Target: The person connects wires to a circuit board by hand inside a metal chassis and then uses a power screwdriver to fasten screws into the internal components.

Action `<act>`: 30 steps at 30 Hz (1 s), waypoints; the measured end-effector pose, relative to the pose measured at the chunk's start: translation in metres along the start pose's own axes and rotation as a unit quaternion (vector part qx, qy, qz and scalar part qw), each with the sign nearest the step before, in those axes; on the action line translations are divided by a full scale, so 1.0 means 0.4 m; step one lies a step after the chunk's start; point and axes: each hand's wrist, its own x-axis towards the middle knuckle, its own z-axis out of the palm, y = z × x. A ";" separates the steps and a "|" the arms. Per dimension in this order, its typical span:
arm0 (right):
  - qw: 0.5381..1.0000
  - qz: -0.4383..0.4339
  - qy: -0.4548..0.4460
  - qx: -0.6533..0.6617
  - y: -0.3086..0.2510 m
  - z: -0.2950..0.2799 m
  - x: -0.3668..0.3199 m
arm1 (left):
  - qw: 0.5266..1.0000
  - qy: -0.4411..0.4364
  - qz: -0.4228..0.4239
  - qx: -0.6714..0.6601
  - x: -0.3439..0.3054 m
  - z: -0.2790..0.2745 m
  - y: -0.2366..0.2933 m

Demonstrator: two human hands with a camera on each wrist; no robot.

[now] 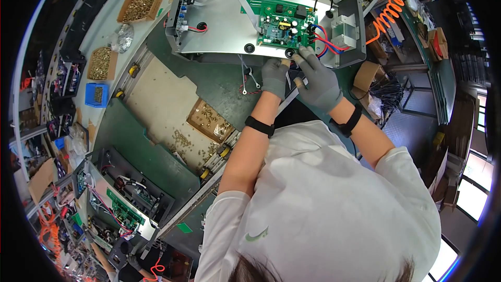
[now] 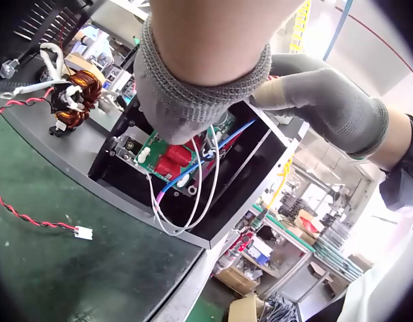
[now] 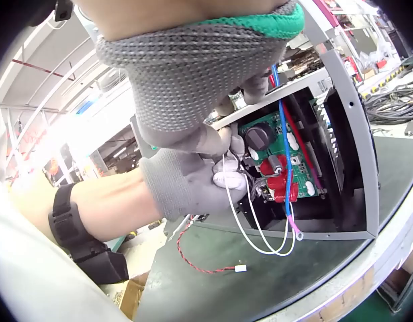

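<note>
A grey metal chassis (image 1: pixel 219 42) carries a green circuit board (image 1: pixel 284 28) on its silver top plate. My gloved left hand (image 1: pixel 274 79) is at its near edge, with fingers curled inside the front opening. From those fingers (image 3: pixel 228 176), thin white wires (image 3: pixel 247 231) loop down and back to the chassis. My gloved right hand (image 1: pixel 318 83) lies just to the right, fingers stretched over the plate's edge, thumb low beside the left fingers. Inside the opening are a second board (image 3: pixel 277 157) with red components, and a blue wire (image 3: pixel 285 141). The left fingertips are hidden in the left wrist view.
A red-black twisted wire with a white connector (image 2: pixel 83 233) lies on the green bench mat (image 2: pixel 112 275). A copper-wound coil (image 2: pixel 79 97) is at the chassis's other end. Cartons of screws (image 1: pixel 142 2) stand to the left. An orange coiled hose (image 1: pixel 391 10) hangs at right.
</note>
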 end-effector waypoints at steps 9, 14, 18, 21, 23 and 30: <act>0.999 0.018 0.027 0.009 -0.003 -0.006 0.004 | 0.992 -0.068 -0.103 -0.023 -0.001 -0.004 0.030; 1.000 0.016 0.010 0.004 0.024 -0.033 0.036 | 0.968 -0.116 -0.110 -0.196 0.000 -0.004 0.018; 0.981 -0.113 0.019 -0.157 0.018 -0.033 0.087 | 0.961 -0.129 -0.117 -0.214 0.006 -0.020 0.021; 0.970 -0.149 0.030 -0.191 0.039 -0.003 0.114 | 0.964 -0.110 -0.107 -0.217 0.003 -0.013 0.023; 0.969 -0.147 0.008 -0.200 0.047 -0.001 0.118 | 0.973 -0.095 -0.097 -0.187 0.001 -0.011 0.029; 0.964 -0.167 -0.007 -0.207 0.062 0.000 0.123 | 0.990 0.008 -0.142 0.000 -0.030 0.002 0.079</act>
